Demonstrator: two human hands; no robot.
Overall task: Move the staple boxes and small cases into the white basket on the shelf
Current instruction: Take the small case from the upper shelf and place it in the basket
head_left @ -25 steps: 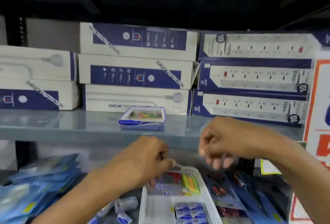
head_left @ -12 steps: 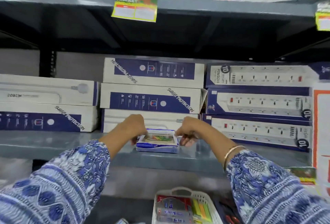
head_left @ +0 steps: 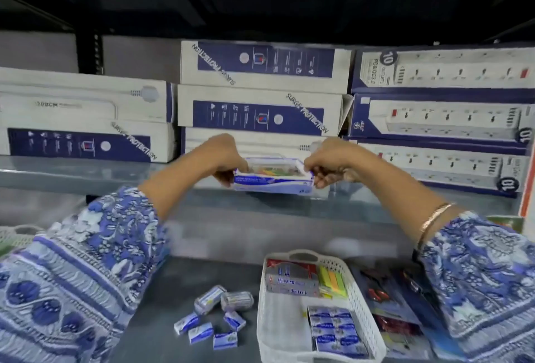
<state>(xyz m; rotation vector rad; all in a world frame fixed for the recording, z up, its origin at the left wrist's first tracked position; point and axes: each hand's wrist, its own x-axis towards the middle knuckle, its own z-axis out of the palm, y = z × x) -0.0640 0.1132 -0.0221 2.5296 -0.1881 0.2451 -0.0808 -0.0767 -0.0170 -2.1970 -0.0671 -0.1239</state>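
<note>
Stacked power-strip boxes (head_left: 257, 110) ranged along upper shelf (head_left: 72, 173). White basket (head_left: 359, 304) set on lower shelf, partly filled with staple boxes (head_left: 335, 330). Clear-lidded case (head_left: 273, 178) gripped at both ends: left hand (head_left: 224, 157) and right hand (head_left: 327, 164) fingers closed on it, just above upper shelf. Loose staple boxes (head_left: 207, 330) and small cases (head_left: 223, 300) scattered left of basket.

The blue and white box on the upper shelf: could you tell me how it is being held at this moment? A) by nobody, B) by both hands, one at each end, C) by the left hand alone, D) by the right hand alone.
B: the left hand and right hand each grip an end of the blue and white box.
</note>
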